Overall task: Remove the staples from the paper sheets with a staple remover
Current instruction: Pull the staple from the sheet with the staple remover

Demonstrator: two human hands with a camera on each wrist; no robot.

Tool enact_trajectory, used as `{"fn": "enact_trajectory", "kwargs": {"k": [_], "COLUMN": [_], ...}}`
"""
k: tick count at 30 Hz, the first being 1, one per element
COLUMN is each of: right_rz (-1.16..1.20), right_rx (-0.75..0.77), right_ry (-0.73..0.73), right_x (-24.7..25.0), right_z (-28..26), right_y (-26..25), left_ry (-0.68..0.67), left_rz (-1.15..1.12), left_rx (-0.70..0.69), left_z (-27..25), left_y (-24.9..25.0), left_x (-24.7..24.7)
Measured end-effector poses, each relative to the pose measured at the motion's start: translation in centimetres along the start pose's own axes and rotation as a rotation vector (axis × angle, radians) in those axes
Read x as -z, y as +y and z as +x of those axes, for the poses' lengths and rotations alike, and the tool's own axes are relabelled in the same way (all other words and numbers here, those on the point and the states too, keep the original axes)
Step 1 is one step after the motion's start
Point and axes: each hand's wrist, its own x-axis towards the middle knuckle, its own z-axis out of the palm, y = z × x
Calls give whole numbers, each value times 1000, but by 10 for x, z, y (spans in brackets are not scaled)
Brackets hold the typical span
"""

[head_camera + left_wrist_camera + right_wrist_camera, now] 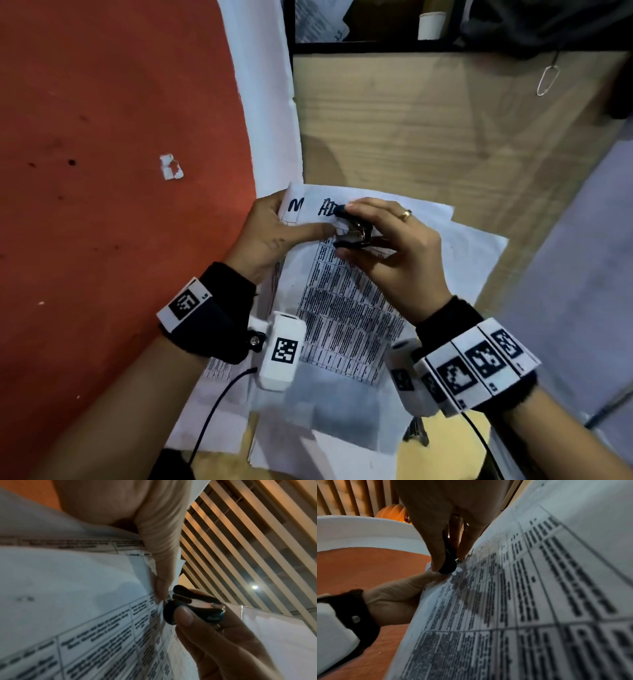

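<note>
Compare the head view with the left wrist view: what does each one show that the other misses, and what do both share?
Only the head view shows the red surface, a torn paper scrap lying on it, the wooden desk, both wristbands, and a ring on the right hand.

Only the left wrist view shows the slatted ceiling, a ceiling light, and the left thumb pressing the torn paper corner.

Both show the staple remover gripped by the right hand at the printed sheets, which the left hand holds.
</note>
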Motion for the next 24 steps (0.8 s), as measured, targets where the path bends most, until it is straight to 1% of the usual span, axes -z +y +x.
{"fn": "enact_trajectory", "kwargs": {"k": [8, 17, 20, 24], "right_rz": [7, -73, -76, -70], "right_rx": [53, 122, 132, 131], "right_ry": [-46, -33, -26, -40], "right_x": [6, 4, 4, 7], "right_z": [3, 7, 7, 9], "right_y": [-1, 4, 5, 6], "left_ry": [-12, 2, -25, -51], "left_rz": [41, 91, 128, 113], "left_rx": [23, 11, 10, 1], "left_z": [-1, 0, 0, 1], "left_y": [8, 12, 13, 14], "left_x": [-6, -9, -9, -9]}}
